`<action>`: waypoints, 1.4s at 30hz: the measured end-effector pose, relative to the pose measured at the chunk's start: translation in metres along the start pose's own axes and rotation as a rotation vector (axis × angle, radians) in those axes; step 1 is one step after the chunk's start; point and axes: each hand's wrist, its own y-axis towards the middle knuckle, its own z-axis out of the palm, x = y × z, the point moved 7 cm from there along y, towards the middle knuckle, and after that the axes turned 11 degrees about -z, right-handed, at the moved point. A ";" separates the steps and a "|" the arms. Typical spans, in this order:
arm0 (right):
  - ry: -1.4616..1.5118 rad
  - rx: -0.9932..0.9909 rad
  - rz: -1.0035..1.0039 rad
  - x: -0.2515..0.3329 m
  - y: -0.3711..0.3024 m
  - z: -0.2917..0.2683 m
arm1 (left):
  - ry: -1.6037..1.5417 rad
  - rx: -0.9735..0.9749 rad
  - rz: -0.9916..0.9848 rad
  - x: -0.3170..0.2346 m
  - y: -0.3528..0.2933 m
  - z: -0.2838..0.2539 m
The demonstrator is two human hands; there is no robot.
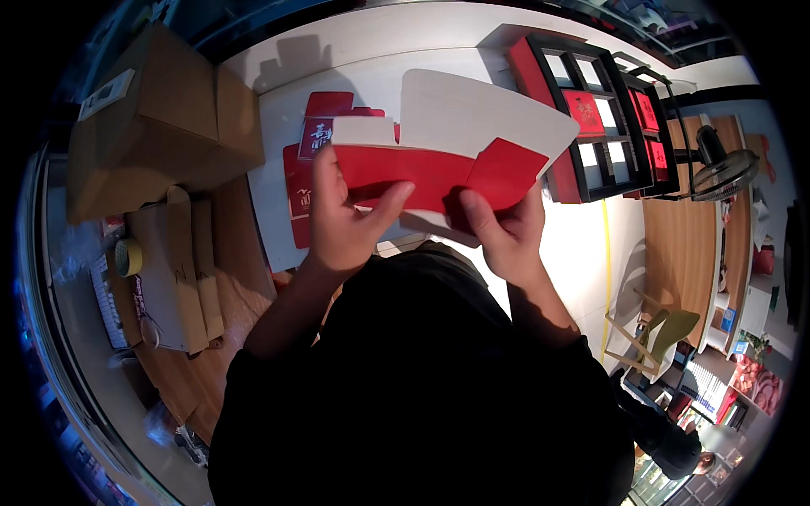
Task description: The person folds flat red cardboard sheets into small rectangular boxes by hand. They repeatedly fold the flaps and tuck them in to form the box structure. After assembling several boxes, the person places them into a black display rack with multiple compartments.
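Both hands (422, 223) gripping flat red-and-white card sheet (456, 139), folded flaps

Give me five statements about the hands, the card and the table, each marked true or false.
1. Both hands hold one flat red and white card. True.
2. The left hand is empty. False: its grip is on the card's left part, thumb across the red face.
3. A stack of red flat cards lies on the white table behind the held card. True.
4. The black tray with compartments sits to the person's left. False: it is at the right, past the right hand.
5. The brown cardboard box stands at the left. True.
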 end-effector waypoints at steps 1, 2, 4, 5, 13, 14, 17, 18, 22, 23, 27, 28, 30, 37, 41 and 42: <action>-0.034 -0.056 -0.096 0.011 0.007 0.002 | 0.017 -0.005 0.037 -0.004 -0.003 0.000; -0.043 -0.078 -0.137 0.017 0.012 0.005 | 0.033 -0.008 0.078 -0.009 -0.006 0.001; -0.060 -0.122 -0.220 0.025 0.018 0.005 | 0.048 -0.007 0.113 -0.014 -0.009 0.003; -0.042 -0.100 -0.152 0.020 0.019 0.005 | 0.044 -0.001 0.107 -0.016 -0.010 0.003; 0.093 0.104 -0.012 0.000 0.014 0.021 | 0.288 0.131 0.185 -0.010 -0.017 0.017; 0.066 0.149 -0.031 0.000 0.013 0.024 | 0.331 0.145 0.194 -0.011 -0.015 0.017; 0.172 0.214 0.172 -0.007 0.007 0.021 | 0.481 0.190 0.207 -0.011 -0.011 0.010; 0.177 0.213 0.188 -0.007 0.007 0.020 | 0.410 0.208 0.210 -0.011 -0.012 0.006; 0.099 0.094 0.008 0.004 0.016 0.013 | 0.227 0.236 0.302 -0.019 -0.013 0.002; 0.101 0.016 -0.129 0.014 0.016 0.014 | 0.267 0.206 0.315 -0.024 -0.014 0.005; -0.180 0.064 -0.449 0.039 0.015 0.007 | 0.290 0.210 0.373 -0.034 -0.016 0.009; -0.321 0.135 -0.498 0.043 0.014 0.008 | 0.295 0.223 0.394 -0.037 -0.018 0.010; -0.179 0.068 -0.496 0.045 0.013 0.006 | 0.288 0.268 0.430 -0.041 -0.015 0.012; -0.206 0.208 -0.404 0.041 0.015 -0.002 | 0.326 0.214 0.311 -0.041 -0.013 0.014; -0.266 0.283 -0.442 0.044 0.017 0.001 | 0.358 0.217 0.323 -0.044 -0.009 0.014; -0.176 0.176 -0.397 0.046 0.019 -0.001 | 0.353 0.217 0.315 -0.044 -0.008 0.014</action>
